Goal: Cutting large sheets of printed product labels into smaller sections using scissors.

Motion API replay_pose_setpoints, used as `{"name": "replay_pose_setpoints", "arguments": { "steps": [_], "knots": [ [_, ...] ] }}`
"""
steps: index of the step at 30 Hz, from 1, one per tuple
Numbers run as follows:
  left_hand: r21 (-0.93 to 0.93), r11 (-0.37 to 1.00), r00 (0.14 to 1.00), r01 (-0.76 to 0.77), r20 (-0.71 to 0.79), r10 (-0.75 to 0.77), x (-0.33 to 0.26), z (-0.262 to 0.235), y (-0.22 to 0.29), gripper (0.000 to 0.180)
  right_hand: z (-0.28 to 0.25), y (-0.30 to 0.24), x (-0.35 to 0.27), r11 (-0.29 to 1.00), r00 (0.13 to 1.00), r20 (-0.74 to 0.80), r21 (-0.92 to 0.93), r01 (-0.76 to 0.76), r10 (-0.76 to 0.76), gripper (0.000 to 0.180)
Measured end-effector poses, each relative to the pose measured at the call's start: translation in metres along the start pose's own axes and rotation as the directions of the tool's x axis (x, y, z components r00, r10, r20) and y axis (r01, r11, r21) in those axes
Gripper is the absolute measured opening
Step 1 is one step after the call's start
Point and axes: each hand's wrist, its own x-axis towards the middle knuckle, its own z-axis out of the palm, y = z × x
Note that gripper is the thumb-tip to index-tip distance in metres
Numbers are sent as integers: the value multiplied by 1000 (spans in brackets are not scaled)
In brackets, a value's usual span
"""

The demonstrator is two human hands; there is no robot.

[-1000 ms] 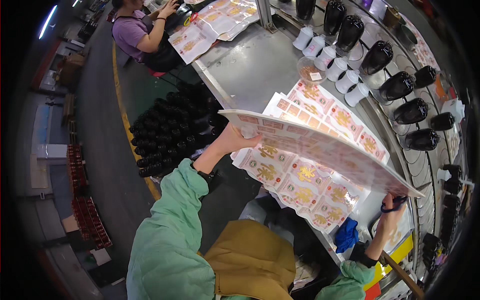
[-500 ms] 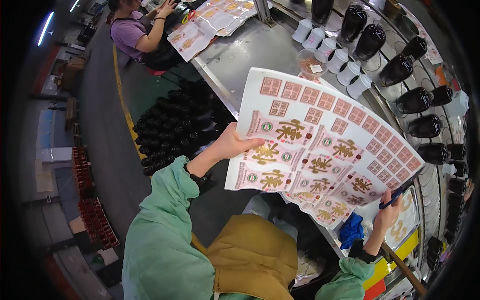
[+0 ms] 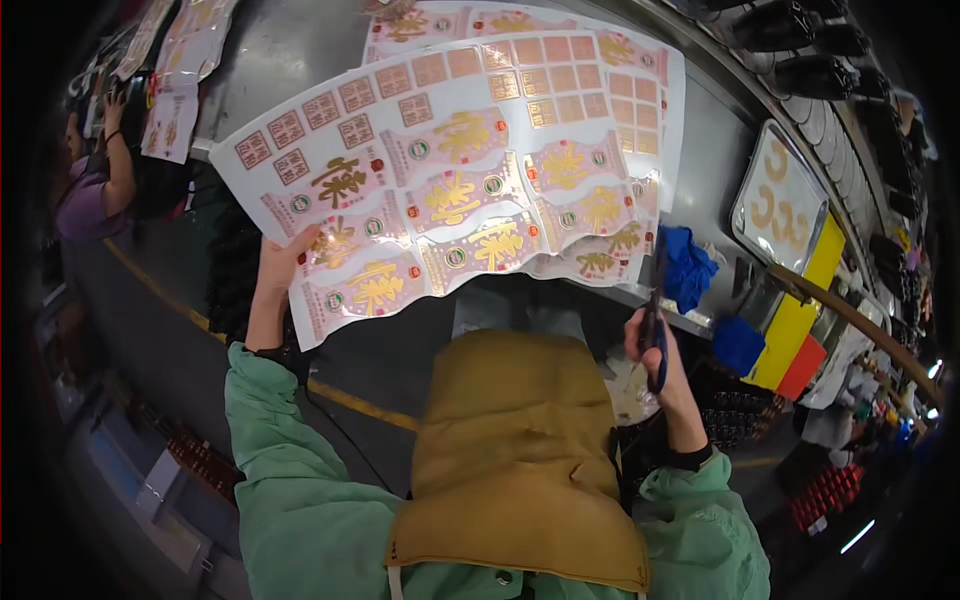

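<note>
My left hand (image 3: 285, 268) grips the lower left edge of a large white sheet of stickers (image 3: 440, 150), thumb on top. The sheet carries pink labels with gold lettering and rows of small reddish square stickers; its lower edge is cut wavy. In my right hand (image 3: 668, 365) is a pair of dark-handled scissors (image 3: 657, 290), pointing away from me, just right of the sheet. Whether the blades are apart I cannot tell. Another sticker sheet (image 3: 672, 110) lies beneath and behind the held one, partly covered by it.
A metal worktable (image 3: 300, 45) runs beyond the sheets. Crumpled blue cloth (image 3: 688, 268) lies at its near edge, right of the scissors. Farther right are a tray (image 3: 780, 195) with gold characters, a wooden bar (image 3: 845, 318) and dark jars (image 3: 780, 28). A person in purple (image 3: 95, 200) works at far left.
The view has swung round, bringing the sheet leftward and more level over the table edge. My right hand with the scissors has come away from the sheet's right corner, and the second sheet now shows.
</note>
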Motion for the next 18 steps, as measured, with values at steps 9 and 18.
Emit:
{"name": "replay_pose_setpoints", "arguments": {
  "steps": [9,18],
  "knots": [
    [-22,998,996,-63,-64,62,-2,15,0,19,46,65,20,980,942,311,-188,-69,126,38],
    [-61,997,998,-43,47,46,-1,16,3,23,58,47,57,994,949,306,47,-96,77,50]
  ]
}}
